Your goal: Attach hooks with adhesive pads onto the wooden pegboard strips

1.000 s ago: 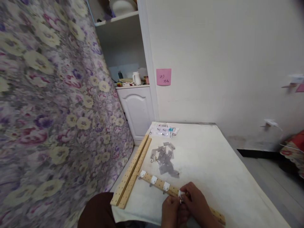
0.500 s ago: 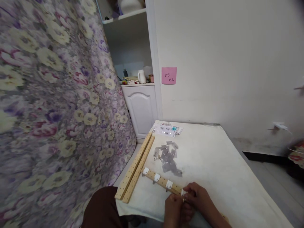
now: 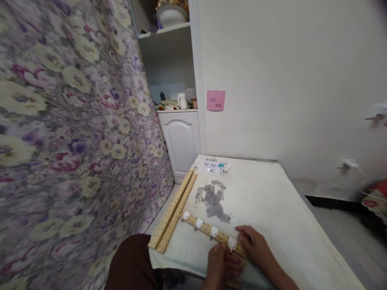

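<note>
On the white table [image 3: 272, 201], the right hand [image 3: 256, 247] lies flat, fingers together, on the wooden strip [image 3: 208, 229]; the left hand [image 3: 222, 262], fingers curled in, rests just near of the nearest white hook [image 3: 232, 243].

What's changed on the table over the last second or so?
The fourth hook, earlier pinched between both hands, now sits on the strip in line with the other three hooks. The right hand has let go and lies flat on the strip; the left hand rests just below the hook. The spare strips, loose pile and packet stayed put.
</note>
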Motion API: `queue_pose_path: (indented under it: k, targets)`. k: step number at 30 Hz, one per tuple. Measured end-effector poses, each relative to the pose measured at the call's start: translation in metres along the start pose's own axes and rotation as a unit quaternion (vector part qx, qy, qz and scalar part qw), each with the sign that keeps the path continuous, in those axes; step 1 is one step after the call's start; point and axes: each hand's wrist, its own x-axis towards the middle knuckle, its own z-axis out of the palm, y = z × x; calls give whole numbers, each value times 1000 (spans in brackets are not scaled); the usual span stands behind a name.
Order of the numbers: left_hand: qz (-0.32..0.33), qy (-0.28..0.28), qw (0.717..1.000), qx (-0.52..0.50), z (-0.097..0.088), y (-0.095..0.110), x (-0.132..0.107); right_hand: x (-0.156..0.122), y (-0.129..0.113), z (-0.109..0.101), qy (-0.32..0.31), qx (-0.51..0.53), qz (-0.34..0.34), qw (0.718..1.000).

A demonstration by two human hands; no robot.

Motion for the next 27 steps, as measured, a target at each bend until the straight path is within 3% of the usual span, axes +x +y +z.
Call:
queue_pose_path:
  k: [4,9,13,16,19,21,24,27]
  targets:
    - [-11,-4,1000,15,-6,2,-6,6,-2,-40,81,5,2,997]
    - [-10,-47,997,52,-16,2,-9,8,1,-84,156,38,65,985]
    - [-6,-126,979,157,-22,9,-14,5,0,-88,158,69,82,982]
    - [38,-169,956,235,-28,37,-18,4,-6,-83,137,66,95,984]
    - [156,-108,928,321,-39,83,-9,4,-11,-79,130,72,96,984]
    - [253,0,858,448,-48,114,7,5,-12,-77,130,75,90,985]
    - [290,68,811,503,-59,144,40,6,-10,-73,120,63,85,987]
    - [302,99,777,543,-62,149,68,7,-4,-70,99,40,93,990]
